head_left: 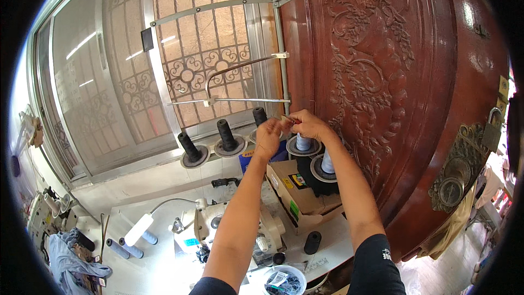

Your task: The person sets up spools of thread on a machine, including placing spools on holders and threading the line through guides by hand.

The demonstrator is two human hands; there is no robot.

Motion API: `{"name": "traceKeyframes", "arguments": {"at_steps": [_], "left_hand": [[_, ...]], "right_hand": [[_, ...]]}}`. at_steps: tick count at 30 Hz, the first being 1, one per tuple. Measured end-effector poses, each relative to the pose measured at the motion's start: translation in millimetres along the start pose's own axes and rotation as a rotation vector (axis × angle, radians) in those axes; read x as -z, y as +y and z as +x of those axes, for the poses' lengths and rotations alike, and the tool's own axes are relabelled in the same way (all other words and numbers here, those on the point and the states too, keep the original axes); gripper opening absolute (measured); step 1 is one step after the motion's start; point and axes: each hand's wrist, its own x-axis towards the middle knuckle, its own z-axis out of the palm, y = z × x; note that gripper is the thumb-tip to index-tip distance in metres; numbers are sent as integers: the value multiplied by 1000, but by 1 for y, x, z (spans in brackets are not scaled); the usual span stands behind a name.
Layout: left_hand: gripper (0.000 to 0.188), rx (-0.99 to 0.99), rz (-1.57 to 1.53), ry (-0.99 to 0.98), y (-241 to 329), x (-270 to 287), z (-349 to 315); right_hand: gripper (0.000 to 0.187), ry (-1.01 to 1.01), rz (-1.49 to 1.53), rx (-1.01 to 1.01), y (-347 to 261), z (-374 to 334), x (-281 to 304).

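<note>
Left hand (267, 136), right hand (310, 125): raised close together; whether pinching, can't tell.
Black thread cones (224, 132): upright, likely for unwinding.

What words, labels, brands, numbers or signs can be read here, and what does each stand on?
I don't copy out wording; these places show print:
Blue box: light lettering, partly hidden by the left forearm.
Cardboard box: black-and-yellow label and green label, too small to read.
Sewing machine: lit blue display, too small.
Right sleeve: white print, too small.
</note>
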Motion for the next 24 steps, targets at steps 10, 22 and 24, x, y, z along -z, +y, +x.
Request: {"name": "traceKeyframes", "arguments": {"at_steps": [10,22,24], "left_hand": [[24,94,359,13,15,2,6],[43,68,-16,106,11,-11,4],[43,291,-397,-25,29,-19,1]], "right_hand": [[18,314,-136,0,8,11,13],[13,174,-430,80,-6,29,9],[13,181,-369,29,-13,27,9]]}}
